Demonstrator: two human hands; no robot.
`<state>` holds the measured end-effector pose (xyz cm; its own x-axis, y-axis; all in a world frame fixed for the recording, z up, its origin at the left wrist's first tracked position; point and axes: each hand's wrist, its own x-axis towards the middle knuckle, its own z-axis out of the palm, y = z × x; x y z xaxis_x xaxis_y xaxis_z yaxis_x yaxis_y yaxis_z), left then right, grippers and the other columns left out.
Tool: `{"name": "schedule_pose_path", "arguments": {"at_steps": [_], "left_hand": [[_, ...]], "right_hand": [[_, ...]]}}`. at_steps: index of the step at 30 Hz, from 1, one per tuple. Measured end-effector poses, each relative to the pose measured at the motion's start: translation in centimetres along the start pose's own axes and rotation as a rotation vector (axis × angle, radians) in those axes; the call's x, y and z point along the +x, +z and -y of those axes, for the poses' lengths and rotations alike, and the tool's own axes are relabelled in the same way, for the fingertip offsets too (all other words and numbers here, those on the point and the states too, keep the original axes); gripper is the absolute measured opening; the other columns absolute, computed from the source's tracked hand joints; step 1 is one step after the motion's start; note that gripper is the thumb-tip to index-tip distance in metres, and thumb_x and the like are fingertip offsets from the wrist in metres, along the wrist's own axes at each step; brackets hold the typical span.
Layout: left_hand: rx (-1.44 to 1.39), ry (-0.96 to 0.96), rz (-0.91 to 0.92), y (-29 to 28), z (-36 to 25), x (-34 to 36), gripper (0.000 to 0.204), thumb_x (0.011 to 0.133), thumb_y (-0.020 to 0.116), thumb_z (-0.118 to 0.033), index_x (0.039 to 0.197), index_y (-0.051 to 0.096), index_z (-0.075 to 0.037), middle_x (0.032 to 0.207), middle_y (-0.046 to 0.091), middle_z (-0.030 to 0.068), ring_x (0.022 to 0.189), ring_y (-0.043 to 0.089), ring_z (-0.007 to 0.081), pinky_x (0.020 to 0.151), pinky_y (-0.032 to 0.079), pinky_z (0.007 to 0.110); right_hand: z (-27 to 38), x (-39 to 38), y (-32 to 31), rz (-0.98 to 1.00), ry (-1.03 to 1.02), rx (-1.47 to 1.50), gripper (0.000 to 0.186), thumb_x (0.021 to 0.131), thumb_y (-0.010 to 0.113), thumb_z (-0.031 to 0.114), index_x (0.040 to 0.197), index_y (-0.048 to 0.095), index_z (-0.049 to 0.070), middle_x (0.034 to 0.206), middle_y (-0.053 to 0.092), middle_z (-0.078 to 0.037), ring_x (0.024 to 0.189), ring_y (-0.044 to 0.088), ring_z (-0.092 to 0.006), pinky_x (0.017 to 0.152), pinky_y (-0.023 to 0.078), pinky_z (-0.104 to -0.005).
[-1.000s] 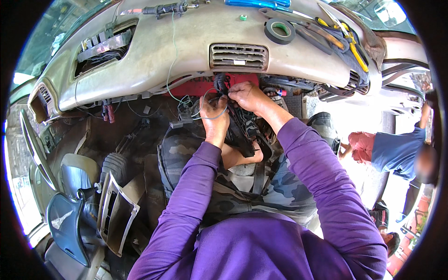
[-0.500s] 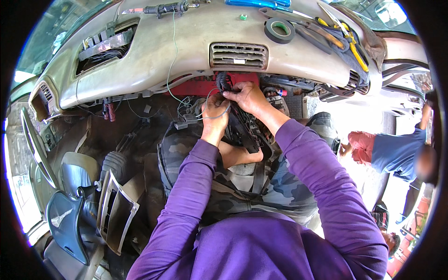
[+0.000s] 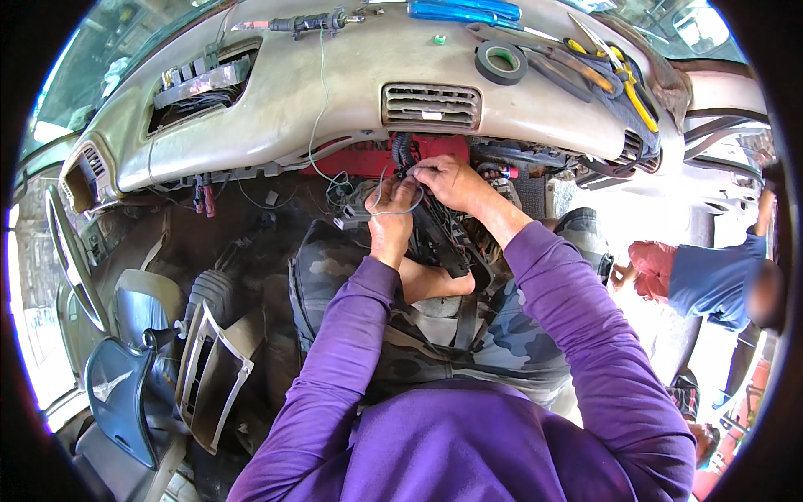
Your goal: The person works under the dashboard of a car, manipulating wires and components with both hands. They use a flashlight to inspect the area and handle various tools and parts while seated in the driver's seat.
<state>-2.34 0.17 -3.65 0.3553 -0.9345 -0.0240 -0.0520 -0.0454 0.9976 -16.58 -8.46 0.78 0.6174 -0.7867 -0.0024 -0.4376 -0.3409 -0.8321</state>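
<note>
Below the dashboard's middle vent, my left hand [image 3: 389, 216] is closed on thin wires, with a pale wire looping across its back. My right hand [image 3: 447, 186] pinches at a black wire harness [image 3: 402, 149] just beside it, fingertips nearly meeting the left hand's; exactly what lies between them is hidden. A thin green wire [image 3: 322, 100] runs down from the dashboard into a tangle beside a grey connector [image 3: 351, 219]. Behind the harness is a red object [image 3: 351, 155], and more dark wiring [image 3: 443, 243] hangs below my hands, over my camouflage-clad legs.
Screwdrivers [image 3: 460, 10], a tape roll [image 3: 488, 70] and pliers [image 3: 636, 100] lie on the dashboard [image 3: 293, 92]. At left are a gear lever boot [image 3: 209, 293] and a loose trim frame [image 3: 217, 376]. Two people [image 3: 707, 272] are outside the opening at right.
My left hand has shifted slightly at the wires and the fingers of both hands have moved a little around the harness. The whole view has shifted slightly.
</note>
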Motion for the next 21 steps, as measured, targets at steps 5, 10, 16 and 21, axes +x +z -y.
{"name": "schedule_pose_path", "arguments": {"at_steps": [5,10,16,21], "left_hand": [[-0.406,-0.336,-0.161,0.9,-1.2,0.1,0.017,0.094,0.064,-0.011,0.104,0.062,0.002,0.087,0.063,0.0111,0.072,0.065,0.0187,0.058,0.051,0.03],[-0.286,-0.354,-0.189,0.7,-1.4,0.4,0.014,0.095,0.062,-0.011,0.104,0.061,0.0,0.073,0.059,0.0039,0.057,0.054,0.0136,0.052,0.045,0.028],[-0.249,-0.369,-0.036,0.6,-2.1,-0.1,0.02,0.088,0.066,-0.003,0.107,0.064,0.0,0.079,0.063,0.0039,0.062,0.057,0.0125,0.057,0.046,0.028],[-0.026,-0.185,-0.049,0.4,0.0,0.3,0.021,0.085,0.067,-0.001,0.105,0.066,0.003,0.086,0.068,0.0062,0.067,0.059,0.0133,0.062,0.048,0.028]], "right_hand": [[-1.1,0.5,-0.4,-0.112,0.221,-0.03,0.03,0.087,0.06,0.025,0.101,0.072,0.001,0.093,0.073,-0.018,0.089,0.071,-0.0307,0.083,0.054,-0.037],[-0.8,0.7,0.4,-0.113,0.269,-0.053,0.029,0.087,0.062,0.024,0.101,0.072,0.001,0.093,0.073,-0.018,0.091,0.071,-0.0317,0.083,0.054,-0.0384],[-1.3,0.9,0.0,0.015,0.264,-0.04,0.031,0.086,0.064,0.027,0.098,0.072,0.001,0.089,0.073,-0.018,0.085,0.071,-0.0297,0.078,0.053,-0.0375],[-0.3,1.0,0.3,-0.038,0.376,-0.083,0.036,0.086,0.07,0.035,0.094,0.074,0.001,0.083,0.072,-0.018,0.078,0.07,-0.0269,0.073,0.052,-0.0374]]}}
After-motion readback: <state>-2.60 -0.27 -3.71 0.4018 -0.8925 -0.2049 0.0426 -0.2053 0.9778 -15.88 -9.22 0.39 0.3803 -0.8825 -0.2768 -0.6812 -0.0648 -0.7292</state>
